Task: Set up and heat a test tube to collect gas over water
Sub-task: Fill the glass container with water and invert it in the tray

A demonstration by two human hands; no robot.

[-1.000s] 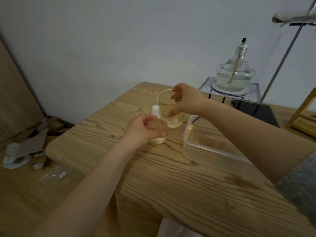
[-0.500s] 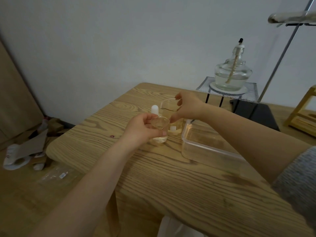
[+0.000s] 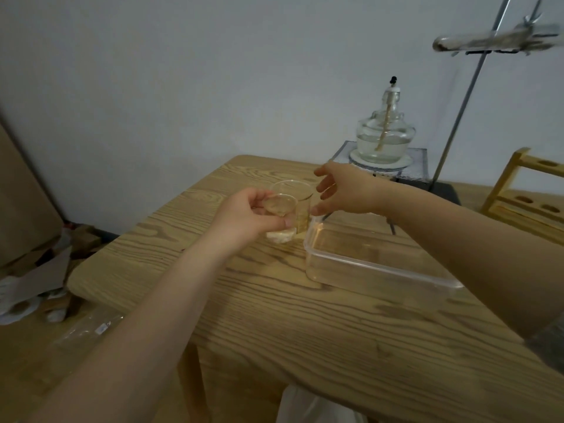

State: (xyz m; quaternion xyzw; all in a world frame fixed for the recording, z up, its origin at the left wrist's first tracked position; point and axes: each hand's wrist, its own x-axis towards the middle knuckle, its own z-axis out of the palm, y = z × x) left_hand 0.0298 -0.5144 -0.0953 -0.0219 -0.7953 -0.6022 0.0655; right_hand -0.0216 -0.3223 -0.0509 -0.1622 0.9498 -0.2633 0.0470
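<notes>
Closest to the camera is the wooden table (image 3: 305,315), and sitting on it to the right is the clear plastic tub (image 3: 378,264), looks dry as far as I can tell. Just past its near-left corner the left hand (image 3: 244,218) is wrapped around a small glass jar (image 3: 282,209), fingers curled round it, tipped a bit toward the camera. A second ago that jar stood lower on the table with a white dropper poking up behind it; now it's lifted and the dropper is hidden or gone, can't say which. Right behind it is the beaker (image 3: 294,203), and the right hand (image 3: 345,190) has let go of its rim and now hovers beside it with fingers spread loose, holding nothing. So my guess is the jar is about to be filled or moved over to the tub. Further back, the spirit lamp (image 3: 385,132) sits unlit on its mesh stand, and up top the test tube (image 3: 485,41) is already clamped on the stand, blurry. Wooden rack (image 3: 525,190) far right.
</notes>
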